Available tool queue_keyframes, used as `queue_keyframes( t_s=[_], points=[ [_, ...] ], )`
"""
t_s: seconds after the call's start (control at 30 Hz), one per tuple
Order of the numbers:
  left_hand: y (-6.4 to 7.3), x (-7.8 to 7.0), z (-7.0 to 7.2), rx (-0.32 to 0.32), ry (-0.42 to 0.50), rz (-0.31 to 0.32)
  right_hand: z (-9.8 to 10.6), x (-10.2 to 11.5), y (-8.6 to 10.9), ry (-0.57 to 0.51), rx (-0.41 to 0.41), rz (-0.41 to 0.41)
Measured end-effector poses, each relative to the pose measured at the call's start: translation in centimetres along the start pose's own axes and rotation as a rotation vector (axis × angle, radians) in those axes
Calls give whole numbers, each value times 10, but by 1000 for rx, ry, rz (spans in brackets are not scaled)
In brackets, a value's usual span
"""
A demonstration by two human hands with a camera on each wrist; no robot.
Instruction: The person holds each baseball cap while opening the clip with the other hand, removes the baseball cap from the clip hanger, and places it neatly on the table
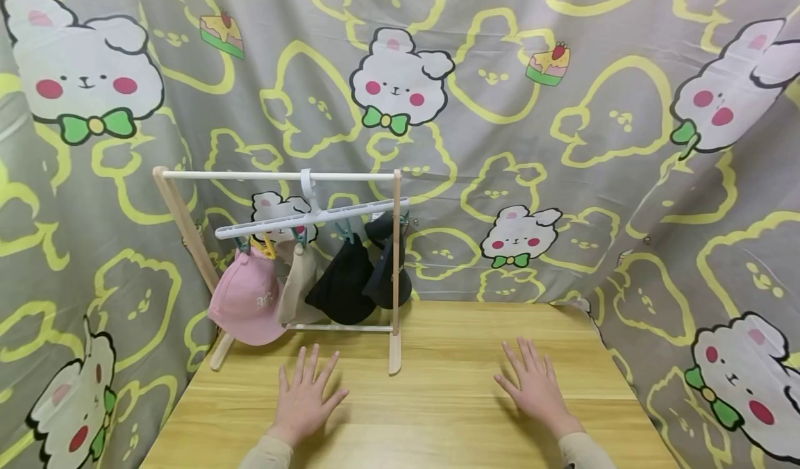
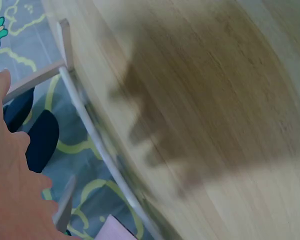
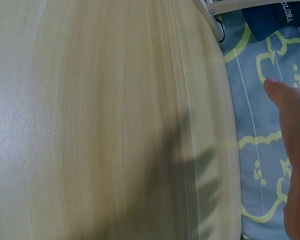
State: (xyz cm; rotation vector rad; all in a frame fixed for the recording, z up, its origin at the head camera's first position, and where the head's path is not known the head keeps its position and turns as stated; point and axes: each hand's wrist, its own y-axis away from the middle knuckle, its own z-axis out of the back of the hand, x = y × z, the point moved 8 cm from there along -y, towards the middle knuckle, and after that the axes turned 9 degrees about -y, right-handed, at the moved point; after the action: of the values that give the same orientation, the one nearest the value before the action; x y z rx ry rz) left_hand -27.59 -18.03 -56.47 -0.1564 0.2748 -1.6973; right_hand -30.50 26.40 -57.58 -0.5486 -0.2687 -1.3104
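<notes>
My left hand (image 1: 304,401) hovers over the table with its fingers spread, just in front of a wooden rack (image 1: 396,267). To the right, my right hand (image 1: 536,388) is also spread above the table and holds nothing. From the rack's top bar hangs a white hanger (image 1: 269,226) with coloured clips. Clipped below it are a pink cap (image 1: 245,302), a beige cap (image 1: 298,285), a black cap (image 1: 346,288) and a dark navy cap (image 1: 386,274). In the left wrist view the hand (image 2: 20,180) casts a shadow on the wood; the right wrist view shows the hand (image 3: 297,135) at its edge.
A wooden table (image 1: 437,413) lies under both hands. Grey curtain (image 1: 475,198) with yellow outlines and white rabbit faces surrounds it at the back and both sides. The rack's feet (image 1: 394,358) stand on the table's left part.
</notes>
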Motion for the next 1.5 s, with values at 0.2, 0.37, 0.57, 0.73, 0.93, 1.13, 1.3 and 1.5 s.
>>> queue_keyframes(
  t_s=[0.2,0.37,0.57,0.73,0.93,1.13,1.3,1.5],
  points=[
    [1,3,10,-27,-19,-3,4,7,-2,-13,-33,33],
    [4,9,19,-45,-26,-1,1,10,-6,-6,-18,29],
    [4,23,32,-67,-35,1,2,19,-12,16,-68,79],
    [1,34,50,-126,-40,-3,1,27,-19,37,-90,118],
    [-7,45,76,-191,-73,-15,0,39,-31,69,-83,150],
    [-12,56,105,-285,-76,-36,4,62,-45,107,-93,231],
    [-16,66,131,-386,-76,-48,9,81,-57,124,-97,286],
    [-23,78,160,-521,-92,-70,17,106,-72,94,-114,353]
  ],
)
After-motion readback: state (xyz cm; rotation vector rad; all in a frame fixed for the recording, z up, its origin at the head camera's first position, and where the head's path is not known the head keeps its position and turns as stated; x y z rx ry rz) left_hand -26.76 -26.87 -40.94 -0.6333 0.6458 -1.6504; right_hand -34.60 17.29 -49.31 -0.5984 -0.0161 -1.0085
